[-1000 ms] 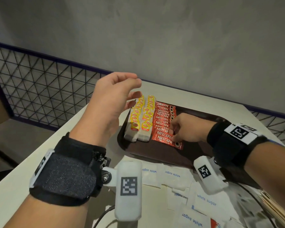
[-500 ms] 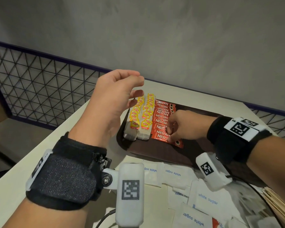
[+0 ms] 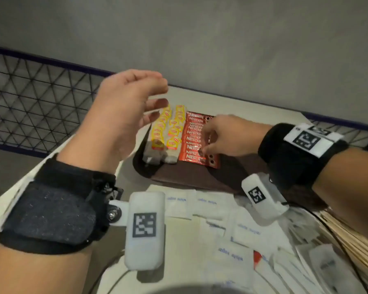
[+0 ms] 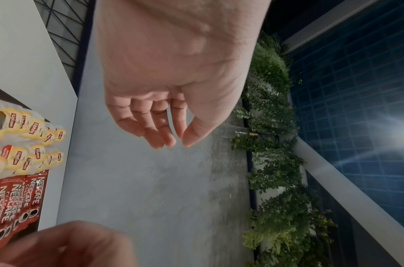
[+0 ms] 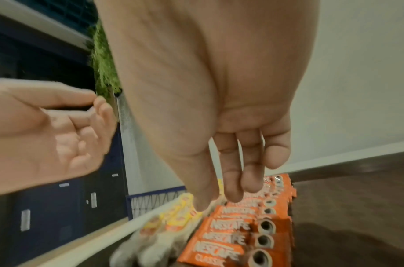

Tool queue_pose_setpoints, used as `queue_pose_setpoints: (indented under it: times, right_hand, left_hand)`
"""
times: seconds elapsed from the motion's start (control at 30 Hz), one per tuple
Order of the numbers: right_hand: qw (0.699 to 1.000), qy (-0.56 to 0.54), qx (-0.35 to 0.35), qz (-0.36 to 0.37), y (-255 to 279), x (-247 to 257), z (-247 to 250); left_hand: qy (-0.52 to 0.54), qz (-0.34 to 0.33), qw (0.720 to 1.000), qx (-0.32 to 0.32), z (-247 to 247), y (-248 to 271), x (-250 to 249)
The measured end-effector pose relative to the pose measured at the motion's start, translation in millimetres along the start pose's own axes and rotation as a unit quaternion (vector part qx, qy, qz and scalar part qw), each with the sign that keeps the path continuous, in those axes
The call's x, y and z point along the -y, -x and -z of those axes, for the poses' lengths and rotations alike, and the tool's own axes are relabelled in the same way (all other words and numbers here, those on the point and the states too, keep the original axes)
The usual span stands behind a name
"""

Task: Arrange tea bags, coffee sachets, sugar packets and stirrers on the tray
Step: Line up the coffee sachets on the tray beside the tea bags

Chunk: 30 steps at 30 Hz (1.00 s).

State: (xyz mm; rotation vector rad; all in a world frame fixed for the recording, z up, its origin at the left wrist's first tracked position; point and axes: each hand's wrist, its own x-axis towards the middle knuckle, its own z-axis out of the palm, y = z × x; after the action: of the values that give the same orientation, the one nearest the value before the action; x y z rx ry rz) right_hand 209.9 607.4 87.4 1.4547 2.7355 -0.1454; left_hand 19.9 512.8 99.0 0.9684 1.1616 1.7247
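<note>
On the far-left part of the tray [image 3: 149, 177], tea bags [image 3: 168, 132] and coffee sachets [image 3: 194, 143] overlap in neat rows, right hand [image 3: 225, 134] fingertips tidying the sachets while the left hand [image 3: 119, 115] hovers loose and empty, probably keeping clear.

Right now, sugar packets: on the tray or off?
Off. The white sugar packets lie loose on the table, nearer the person than the brown tray, which holds only tea bags and Nescafe sachets.

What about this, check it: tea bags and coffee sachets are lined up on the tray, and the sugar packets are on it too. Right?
Wrong on the sugar packets: the head view shows them loose on the table, in front of the tray. The tea bags and coffee sachets are lined up on it.
</note>
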Motion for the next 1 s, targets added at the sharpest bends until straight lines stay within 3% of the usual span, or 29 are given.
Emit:
queue_pose_setpoints:
  times: [0.13,0.3,0.4,0.57,0.63,0.7,0.87,1.0]
  right_hand:
    - [0.999,-0.043,0.009,0.018,54,0,18]
    - [0.987,-0.075,0.142,0.021,139,-2,19]
    - [0.981,-0.09,0.171,0.017,170,-9,5]
    - [0.99,-0.048,0.136,0.004,197,-12,-17]
    - [0.991,-0.055,0.119,0.003,206,-11,-25]
    - [0.994,-0.032,0.105,0.005,217,-11,-35]
    - [0.999,-0.001,0.051,0.0,238,-14,-46]
    - [0.999,-0.034,0.008,0.033,255,-3,-43]
  left_hand:
    - [-0.097,-0.023,0.992,0.071,-6,8,-2]
    - [-0.292,-0.047,0.92,0.257,-28,29,-10]
    - [-0.429,-0.032,0.832,0.351,-46,46,-9]
    - [-0.64,-0.09,0.611,0.456,-83,93,7]
    - [-0.663,-0.095,0.547,0.502,-87,112,23]
    - [-0.682,-0.111,0.504,0.519,-86,129,33]
    - [-0.733,-0.137,0.48,0.462,-69,135,36]
    - [-0.744,-0.124,0.487,0.44,-58,132,32]
